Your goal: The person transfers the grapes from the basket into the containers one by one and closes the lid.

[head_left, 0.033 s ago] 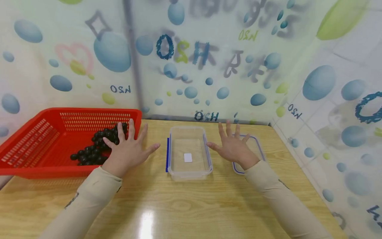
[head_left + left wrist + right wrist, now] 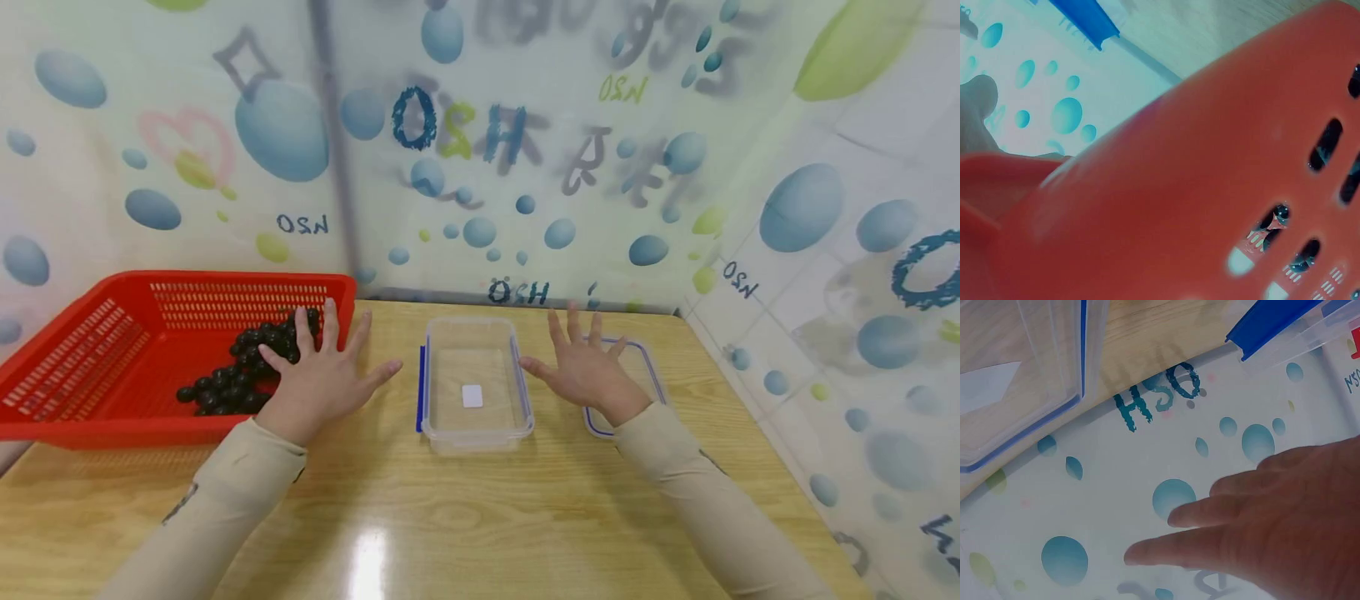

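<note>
My left hand (image 2: 326, 383), fingers spread, hovers by the right end of a red plastic basket (image 2: 112, 429). Several bunches of dark grapes (image 2: 225, 390) lie inside that basket, partly covered by the hand in the head view. In the middle of the table stands a clear food container (image 2: 480, 358) without its lid, a small white square (image 2: 472, 396) at its bottom. My right hand (image 2: 588, 375), also spread and holding nothing, is just right of the container. It overlaps the clear blue-edged lid (image 2: 645, 375) lying on the table.
The wooden table (image 2: 465, 525) meets a patterned back wall (image 2: 495, 208) behind the container and a side wall (image 2: 817, 333) on the right. A blue locking flap (image 2: 422, 387) sticks out from the container's left side. In the left wrist view the basket wall (image 2: 1166, 187) fills most of the picture.
</note>
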### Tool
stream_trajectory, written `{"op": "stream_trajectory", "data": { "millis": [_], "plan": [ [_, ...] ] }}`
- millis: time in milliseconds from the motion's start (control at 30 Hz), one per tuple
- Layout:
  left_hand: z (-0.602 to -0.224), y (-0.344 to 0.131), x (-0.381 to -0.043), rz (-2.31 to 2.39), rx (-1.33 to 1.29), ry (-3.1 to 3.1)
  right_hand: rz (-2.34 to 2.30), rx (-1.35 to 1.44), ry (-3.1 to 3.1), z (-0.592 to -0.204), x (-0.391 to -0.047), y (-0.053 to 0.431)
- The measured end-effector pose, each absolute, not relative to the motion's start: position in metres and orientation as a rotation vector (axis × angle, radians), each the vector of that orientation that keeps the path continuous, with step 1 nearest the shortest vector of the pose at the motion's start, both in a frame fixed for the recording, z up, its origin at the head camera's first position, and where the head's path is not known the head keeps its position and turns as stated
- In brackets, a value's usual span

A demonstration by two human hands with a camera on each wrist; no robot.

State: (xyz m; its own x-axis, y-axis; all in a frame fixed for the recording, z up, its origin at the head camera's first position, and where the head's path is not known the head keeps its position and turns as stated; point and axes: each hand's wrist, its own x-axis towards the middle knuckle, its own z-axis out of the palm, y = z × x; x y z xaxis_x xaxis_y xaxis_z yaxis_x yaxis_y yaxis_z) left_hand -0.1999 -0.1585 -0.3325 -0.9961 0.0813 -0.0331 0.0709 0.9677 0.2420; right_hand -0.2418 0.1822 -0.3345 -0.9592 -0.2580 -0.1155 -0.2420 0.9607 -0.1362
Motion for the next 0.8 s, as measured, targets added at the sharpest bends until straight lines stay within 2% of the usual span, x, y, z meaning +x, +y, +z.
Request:
{"op": "stream_trajectory", "data": {
  "millis": [333,600,800],
  "plan": [
    [-0.331,-0.164,-0.199,0.409,0.137,3.074,-0.300,-0.520,2.981,-0.340,-0.241,0.181],
    [-0.321,-0.178,-0.199,0.454,0.134,3.102,-0.663,-0.673,2.917,-0.349,-0.241,0.181],
    [-0.318,-0.195,-0.200,0.493,0.104,3.089,-0.913,-0.677,2.798,-0.361,-0.245,0.178]
  ]
}}
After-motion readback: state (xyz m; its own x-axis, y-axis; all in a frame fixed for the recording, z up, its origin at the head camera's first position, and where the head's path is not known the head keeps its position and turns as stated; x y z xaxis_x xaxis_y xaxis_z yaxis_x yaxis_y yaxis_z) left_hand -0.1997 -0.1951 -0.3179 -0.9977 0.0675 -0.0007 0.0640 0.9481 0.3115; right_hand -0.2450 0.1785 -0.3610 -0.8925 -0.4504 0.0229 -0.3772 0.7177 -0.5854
